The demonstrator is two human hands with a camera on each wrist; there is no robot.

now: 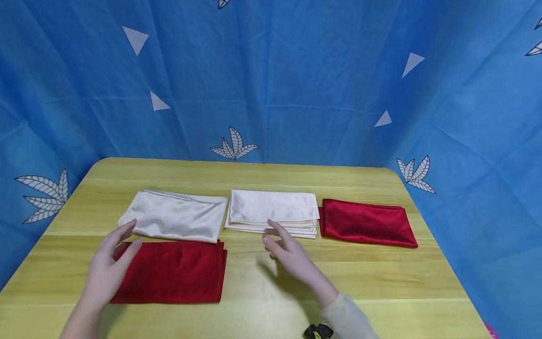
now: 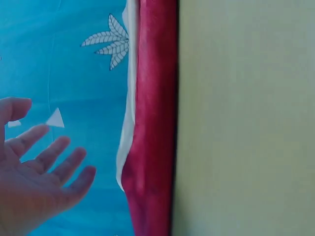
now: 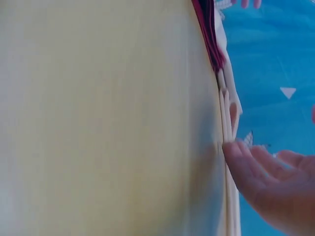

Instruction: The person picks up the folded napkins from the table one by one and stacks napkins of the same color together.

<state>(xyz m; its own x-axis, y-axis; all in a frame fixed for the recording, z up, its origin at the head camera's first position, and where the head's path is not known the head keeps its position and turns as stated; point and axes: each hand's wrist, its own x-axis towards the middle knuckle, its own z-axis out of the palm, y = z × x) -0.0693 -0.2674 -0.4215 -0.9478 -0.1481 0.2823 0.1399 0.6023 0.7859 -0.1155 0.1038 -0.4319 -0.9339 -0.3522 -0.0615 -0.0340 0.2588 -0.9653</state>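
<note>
Table (image 1: 254, 318), wood-look, blue curtain (image 1: 330, 70) behind at 12 o'clock. Clocking from tabletop middle: left white cloth (image 1: 179, 219) at 10, middle white cloth (image 1: 273, 206) at 12, right red cloth (image 1: 367, 225) around 2, near red cloth (image 1: 178, 273) between 8 and 9, all folded. Left hand (image 1: 107, 269) at 9, over near red cloth's left end, thumb and fingers apart. Right hand (image 1: 293, 256) by middle white cloth's near edge, fingers loosely bent, thumb apart; can't tell if touching tbh.

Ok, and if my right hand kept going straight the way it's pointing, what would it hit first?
Probably the middle white folded cloth: in the head view, the right hand overlaps its near edge. Its height is unclear, so it might pass over.
</note>
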